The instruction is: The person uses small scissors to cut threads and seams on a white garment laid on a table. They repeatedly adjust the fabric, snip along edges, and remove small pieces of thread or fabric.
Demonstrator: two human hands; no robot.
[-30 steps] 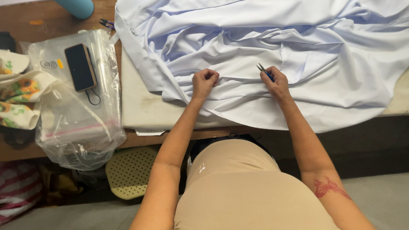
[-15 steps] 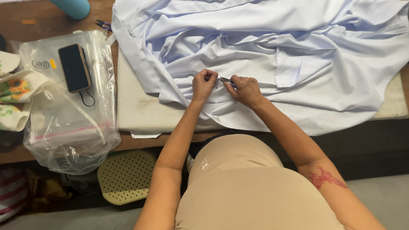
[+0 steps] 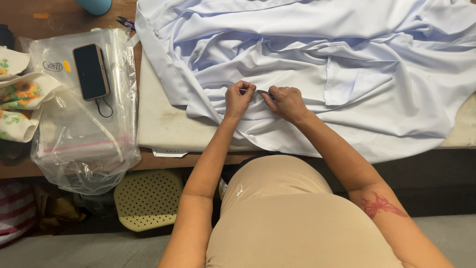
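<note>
Wooden table (image 3: 59, 20) w/ cream pad (image 3: 163, 124): pale-blue garment (image 3: 347, 59) spread centre-right. Left hand (image 3: 239, 98) pinches a fabric fold; right hand (image 3: 286, 102) grips small thread snips (image 3: 264, 93), tips touching the fold. Phone (image 3: 90, 71) on plastic bag (image 3: 84, 149), left.

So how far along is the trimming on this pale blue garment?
Nothing looks finished: no cut threads or scraps can be made out. In hand: the left hand pinches a fold of the pale blue garment while the right hand brings small snips to that spot. The rest of the garment lies crumpled across the padded board.
</note>
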